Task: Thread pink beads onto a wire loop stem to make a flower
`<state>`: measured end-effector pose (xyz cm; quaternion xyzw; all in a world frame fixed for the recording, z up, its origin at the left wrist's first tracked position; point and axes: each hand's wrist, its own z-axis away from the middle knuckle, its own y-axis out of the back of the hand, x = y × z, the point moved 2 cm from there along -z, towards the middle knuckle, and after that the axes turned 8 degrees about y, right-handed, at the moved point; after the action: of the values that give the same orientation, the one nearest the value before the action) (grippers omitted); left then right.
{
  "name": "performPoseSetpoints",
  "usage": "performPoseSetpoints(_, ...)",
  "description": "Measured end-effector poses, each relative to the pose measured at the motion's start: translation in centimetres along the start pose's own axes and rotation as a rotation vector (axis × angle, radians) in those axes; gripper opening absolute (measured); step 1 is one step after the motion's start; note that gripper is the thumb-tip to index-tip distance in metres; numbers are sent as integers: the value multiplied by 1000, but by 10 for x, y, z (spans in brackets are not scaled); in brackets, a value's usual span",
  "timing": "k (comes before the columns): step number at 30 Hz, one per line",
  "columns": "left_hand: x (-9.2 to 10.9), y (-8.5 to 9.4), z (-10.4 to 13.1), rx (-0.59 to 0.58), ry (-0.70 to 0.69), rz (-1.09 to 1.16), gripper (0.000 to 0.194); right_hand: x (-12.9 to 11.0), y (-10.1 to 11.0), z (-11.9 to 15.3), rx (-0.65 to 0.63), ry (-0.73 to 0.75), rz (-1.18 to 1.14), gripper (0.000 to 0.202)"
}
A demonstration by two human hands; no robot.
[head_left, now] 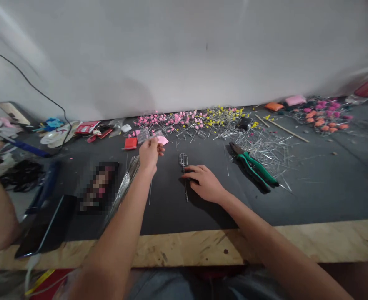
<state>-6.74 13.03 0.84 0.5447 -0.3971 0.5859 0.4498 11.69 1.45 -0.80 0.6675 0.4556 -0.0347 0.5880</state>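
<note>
Forearms (pixel 118 225) overhang tabletop (pixel 321 200), L masking pt of wire bundle (pixel 128 175). L hand (pixel 149 156): fingers curled, grip unclear, nr pink packet (pixel 163 140). R hand (pixel 206 183): fingers spread, touching wire piece (pixel 184 159); pliers (pixel 255 166) nr.

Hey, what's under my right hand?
Your right hand has its fingers across a wire piece, whose cage-like top and lower end show. They hide part of its middle; whatever lies beneath the palm is covered.

Pale grey wall (pixel 177 54) — dark-topped table (pixel 315 200)
</note>
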Motion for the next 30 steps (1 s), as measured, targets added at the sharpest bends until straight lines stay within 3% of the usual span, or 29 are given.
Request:
performPoseSetpoints(11,-23,-19,51,-156,126,13,24,-6,1,8,-53,-45,126,27)
performPoseSetpoints(19,-20,-22,66,-204,-74,-149,31,-14,1,22,-65,-64,168,24)
performPoseSetpoints(26,-22,-26,74,-219,-184,-295,24,-26,5,45,-65,-112,184,21)
performPoseSetpoints(30,-25,-29,79,-284,-186,-301,23,-26,8,54,-28,-128,110,25)
